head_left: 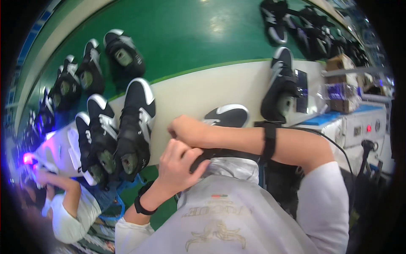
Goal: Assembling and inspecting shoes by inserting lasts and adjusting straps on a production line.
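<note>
A black shoe (231,115) with a white toe edge lies close in front of my body, its toe pointing away and to the right. My left hand (177,164) is closed on its dark heel end, thumb bent against it. My right forearm crosses over the shoe and hides much of its middle. Just beyond the left one, my right hand (186,130) has its fingers curled down at the shoe's left side. Its fingertips are hidden, so what they pinch does not show. Both wrists wear black bands.
Several like shoes (137,122) stand to my left on the white worktop (182,93). More shoes (123,53) sit on the green surface beyond. One shoe (279,86) stands at right beside a dark box (301,91). A white machine (363,127) is at far right; a co-worker (72,207) sits lower left.
</note>
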Action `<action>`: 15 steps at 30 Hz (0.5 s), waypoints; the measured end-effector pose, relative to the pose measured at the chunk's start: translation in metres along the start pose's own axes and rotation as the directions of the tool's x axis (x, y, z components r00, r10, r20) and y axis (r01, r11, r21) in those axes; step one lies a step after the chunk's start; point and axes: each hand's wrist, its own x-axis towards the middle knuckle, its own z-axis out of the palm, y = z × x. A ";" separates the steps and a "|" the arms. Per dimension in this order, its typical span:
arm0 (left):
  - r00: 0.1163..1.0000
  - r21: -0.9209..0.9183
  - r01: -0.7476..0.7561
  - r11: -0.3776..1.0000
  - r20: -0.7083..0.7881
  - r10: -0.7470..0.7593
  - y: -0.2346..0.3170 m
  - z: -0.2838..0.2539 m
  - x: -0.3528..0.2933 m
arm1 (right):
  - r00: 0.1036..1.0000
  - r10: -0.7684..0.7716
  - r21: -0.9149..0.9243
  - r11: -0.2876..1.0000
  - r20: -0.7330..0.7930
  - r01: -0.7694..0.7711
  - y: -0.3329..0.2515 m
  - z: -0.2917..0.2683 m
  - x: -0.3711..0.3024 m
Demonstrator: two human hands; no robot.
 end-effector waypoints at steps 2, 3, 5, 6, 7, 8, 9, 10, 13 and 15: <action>0.998 0.019 0.052 0.998 -0.034 -0.051 -0.004 0.003 0.000 | 0.986 -0.072 -0.012 0.997 -0.153 0.071 0.014 0.002 -0.012; 0.995 0.018 0.076 0.997 -0.065 -0.074 -0.004 0.004 -0.001 | 0.950 -0.189 -0.036 0.982 -0.246 0.186 0.015 0.000 -0.006; 0.981 0.048 0.114 0.992 -0.161 -0.105 -0.001 0.007 -0.007 | 0.796 -0.203 -0.046 0.975 -0.571 0.216 -0.005 -0.036 -0.061; 0.963 0.073 0.157 0.985 -0.231 -0.136 0.004 0.007 -0.013 | 0.719 -0.146 -0.043 0.986 -0.680 0.160 -0.012 -0.057 -0.093; 0.939 0.062 0.214 0.975 -0.288 -0.188 0.010 0.008 -0.017 | 0.528 -0.195 -0.292 0.951 -0.826 -0.105 0.007 -0.073 -0.121; 0.919 0.045 0.241 0.969 -0.333 -0.213 0.011 0.014 -0.012 | 0.344 -0.091 -0.172 0.962 -0.935 -0.213 -0.001 -0.082 -0.146; 0.897 0.009 0.270 0.963 -0.366 -0.248 0.013 0.020 -0.004 | 0.221 -0.068 -0.115 0.971 -0.973 -0.207 0.023 -0.087 -0.168; 0.872 -0.030 0.298 0.954 -0.399 -0.284 0.014 0.026 0.004 | 0.202 0.092 0.034 0.961 -0.975 -0.274 0.042 -0.088 -0.186; 0.804 -0.107 0.355 0.929 -0.471 -0.362 0.011 0.039 0.029 | 0.240 0.179 0.108 0.953 -0.954 -0.281 0.070 -0.084 -0.180; 0.781 -0.133 0.355 0.926 -0.502 -0.371 0.008 0.044 0.045 | 0.222 0.260 0.229 0.961 -0.940 -0.157 0.077 -0.081 -0.170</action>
